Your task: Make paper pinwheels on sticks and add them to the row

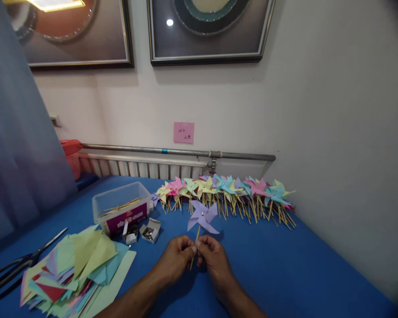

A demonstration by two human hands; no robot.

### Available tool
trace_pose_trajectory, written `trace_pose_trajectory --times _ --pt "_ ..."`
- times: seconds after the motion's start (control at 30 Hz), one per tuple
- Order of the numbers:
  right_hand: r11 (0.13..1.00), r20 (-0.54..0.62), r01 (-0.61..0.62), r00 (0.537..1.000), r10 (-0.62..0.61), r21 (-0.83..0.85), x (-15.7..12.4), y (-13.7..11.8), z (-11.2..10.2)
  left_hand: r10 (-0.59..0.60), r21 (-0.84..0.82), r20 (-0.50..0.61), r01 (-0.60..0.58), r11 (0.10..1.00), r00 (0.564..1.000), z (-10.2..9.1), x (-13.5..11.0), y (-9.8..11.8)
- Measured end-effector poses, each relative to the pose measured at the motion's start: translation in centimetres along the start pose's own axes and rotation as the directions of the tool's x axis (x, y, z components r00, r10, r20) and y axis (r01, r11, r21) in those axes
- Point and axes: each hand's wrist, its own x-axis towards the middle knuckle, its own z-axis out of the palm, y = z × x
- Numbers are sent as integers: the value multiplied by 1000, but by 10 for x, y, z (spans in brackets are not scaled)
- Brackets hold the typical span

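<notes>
A lilac paper pinwheel (199, 217) on a thin wooden stick stands upright in front of me, a metal pin at its centre. My left hand (176, 256) pinches the stick below the blades. From the other side my right hand (214, 256) is closed on the same stick, its fingertips close to those of the left. The stick's lower end shows beneath the fingers. Behind the hands lies a long row of paper pinwheels (223, 190) in pink, yellow, blue and other colours, their sticks pointing toward me.
On the left are a stack of coloured paper (86, 260), black-handled scissors (23, 263), a clear plastic box (119, 207) with sticks, and two small boxes of metal pins (150, 230). Behind the blue table (285, 274) are a radiator (146, 168) and a pipe (185, 152).
</notes>
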Motion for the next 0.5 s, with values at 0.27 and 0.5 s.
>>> trace_pose_trajectory --times 0.27,0.5 --pt "999 -28 -30 999 31 27 -1 -3 -1 13 70 52 -17 997 999 -2 -1 -1" --pt "999 -12 -44 999 44 5 1 1 -2 -4 2 3 4 1000 1000 0 1 0"
